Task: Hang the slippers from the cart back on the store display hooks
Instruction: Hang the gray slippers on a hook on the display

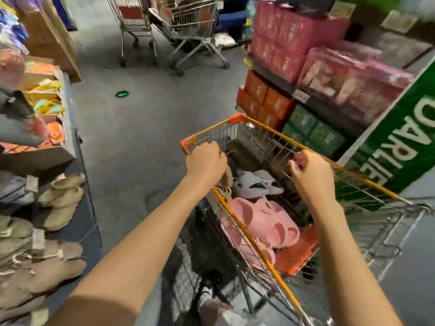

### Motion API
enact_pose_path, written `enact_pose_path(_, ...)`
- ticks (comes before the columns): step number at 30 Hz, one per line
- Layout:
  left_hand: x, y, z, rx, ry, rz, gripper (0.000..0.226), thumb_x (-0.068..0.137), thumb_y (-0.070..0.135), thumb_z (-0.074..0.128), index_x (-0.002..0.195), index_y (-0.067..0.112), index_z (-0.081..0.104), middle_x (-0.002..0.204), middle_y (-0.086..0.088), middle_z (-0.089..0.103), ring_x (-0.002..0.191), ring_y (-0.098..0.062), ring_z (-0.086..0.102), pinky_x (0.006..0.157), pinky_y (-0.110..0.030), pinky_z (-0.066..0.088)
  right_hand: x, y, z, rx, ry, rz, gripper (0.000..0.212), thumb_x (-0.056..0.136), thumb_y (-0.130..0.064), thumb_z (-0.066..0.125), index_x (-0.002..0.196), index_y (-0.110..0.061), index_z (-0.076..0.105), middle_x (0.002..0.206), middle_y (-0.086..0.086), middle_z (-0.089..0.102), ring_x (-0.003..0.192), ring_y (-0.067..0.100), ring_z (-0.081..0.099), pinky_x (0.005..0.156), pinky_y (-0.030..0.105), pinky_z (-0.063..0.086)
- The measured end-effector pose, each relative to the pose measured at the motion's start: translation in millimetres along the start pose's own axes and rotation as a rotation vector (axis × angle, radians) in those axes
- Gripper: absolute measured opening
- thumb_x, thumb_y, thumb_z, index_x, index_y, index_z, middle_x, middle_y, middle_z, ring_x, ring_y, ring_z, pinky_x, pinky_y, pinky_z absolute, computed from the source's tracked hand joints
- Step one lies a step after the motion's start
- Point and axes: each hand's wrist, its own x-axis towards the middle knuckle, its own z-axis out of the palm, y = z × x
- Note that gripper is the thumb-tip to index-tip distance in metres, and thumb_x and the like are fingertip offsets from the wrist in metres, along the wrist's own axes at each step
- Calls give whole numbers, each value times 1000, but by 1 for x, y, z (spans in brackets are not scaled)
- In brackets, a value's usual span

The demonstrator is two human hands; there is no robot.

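Aisle: both hands (206,162) (310,171) grip cart (277,134) rims

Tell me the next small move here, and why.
Probably let go with the right hand and reach down for the pink slippers. Both hands grip the cart rims, the left hand at the near rim, and the slippers lie loose inside, none picked up yet.

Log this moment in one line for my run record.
left hand: grips cart rim | right hand: grips rim | pink slippers, white slippers: in cart | hanging: not started
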Motion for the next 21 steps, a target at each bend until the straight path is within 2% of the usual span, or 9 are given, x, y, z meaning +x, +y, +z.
enact_pose_path(6,101,-7,47,-46,-87,67,34,97,29,41,121,9,55,119,-11,61,113,-31,54,87,-40,45,60,4,71,0,-18,182,24,89,-21,55,104,-3,61,105,19,64,101,36,57,83,39,45)
enact_pose_path(12,170,6,86,-91,-233,104,32,96,29,42,119,12,57,115,-10,63,112,-32,55,87,-39,45,97,15,108,-33,-69,323,26,90,-23,53,106,-4,62,108,17,64,102,34,58,82,37,46)
enact_pose_path(16,204,24,118,-75,-323,221,33,96,29,42,118,9,56,116,-12,61,112,-33,54,87,-40,44,116,29,127,-41,-68,435,28,90,-22,54,111,-4,60,113,16,64,106,33,57,85,35,45)
enact_pose_path(21,241,49,177,-15,-534,339,35,97,30,42,123,9,51,124,-13,57,116,-33,52,90,-43,44,140,56,164,-34,-109,662,25,90,-22,51,104,-2,59,109,20,63,102,37,58,74,34,42)
